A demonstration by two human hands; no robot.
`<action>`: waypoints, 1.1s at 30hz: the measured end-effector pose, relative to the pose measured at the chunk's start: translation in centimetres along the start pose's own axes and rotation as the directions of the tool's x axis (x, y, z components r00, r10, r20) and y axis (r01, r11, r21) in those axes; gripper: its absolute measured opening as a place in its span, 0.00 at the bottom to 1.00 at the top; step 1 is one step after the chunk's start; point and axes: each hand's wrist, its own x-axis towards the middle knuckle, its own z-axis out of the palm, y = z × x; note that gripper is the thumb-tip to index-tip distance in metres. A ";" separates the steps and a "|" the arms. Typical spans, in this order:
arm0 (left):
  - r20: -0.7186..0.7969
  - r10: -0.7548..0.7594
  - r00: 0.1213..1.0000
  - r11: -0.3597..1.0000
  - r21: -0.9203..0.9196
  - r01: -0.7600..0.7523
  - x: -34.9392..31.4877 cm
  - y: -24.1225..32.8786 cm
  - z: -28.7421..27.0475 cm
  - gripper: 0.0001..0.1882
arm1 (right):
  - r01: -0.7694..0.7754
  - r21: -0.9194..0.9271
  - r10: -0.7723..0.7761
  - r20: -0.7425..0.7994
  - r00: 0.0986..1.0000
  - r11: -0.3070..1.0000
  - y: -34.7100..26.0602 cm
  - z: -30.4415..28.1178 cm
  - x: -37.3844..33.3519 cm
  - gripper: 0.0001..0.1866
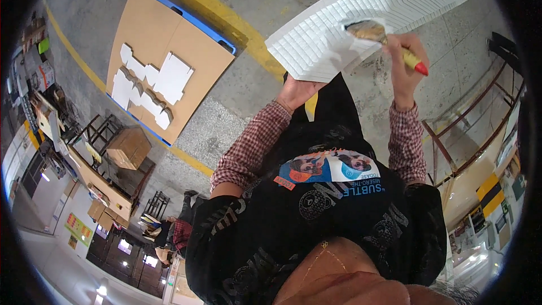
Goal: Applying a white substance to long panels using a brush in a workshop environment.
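A long fanned-out stack of overlapping white card sheets [316,42] stretches from in front of me toward the far right. My left hand [299,91] grips its near lower edge; some of the fingers are hidden by the sheets. Closed around a yellow handle with a red end, my right hand [403,59] holds a flat, widening tool [364,30] over the middle of the stack. The tool's head is brownish with a dark edge and blurred, so I cannot tell whether it is a brush or a scraper.
To the left, brown cardboard [152,28] lies on a blue pallet [186,14], carrying white die-cut pieces [148,87]. A rusty metal frame [471,113] stands at the right. Cardboard boxes [129,148] and a person in a checked top [182,232] are at lower left.
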 end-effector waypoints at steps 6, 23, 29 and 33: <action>-0.074 0.024 0.997 1.000 0.014 -0.023 0.9 0.6 -0.4 0.38 | 0.035 -0.104 -0.040 -0.054 0.998 0.994 1.6 2.0 2.1 0.05; 0.023 0.100 0.995 0.988 0.118 -0.102 0.4 0.6 -0.2 0.36 | -0.149 0.284 0.059 0.301 0.952 0.947 -1.6 7.3 -2.6 0.04; 0.110 0.057 0.992 0.998 -0.015 -0.056 1.2 1.0 1.2 0.36 | -0.213 0.347 0.217 0.028 0.976 0.913 -0.6 3.4 -0.6 0.04; 0.123 0.018 0.992 0.989 -0.149 0.000 1.4 0.5 0.1 0.35 | -0.100 0.014 0.100 -0.070 0.992 0.995 1.8 1.3 1.5 0.06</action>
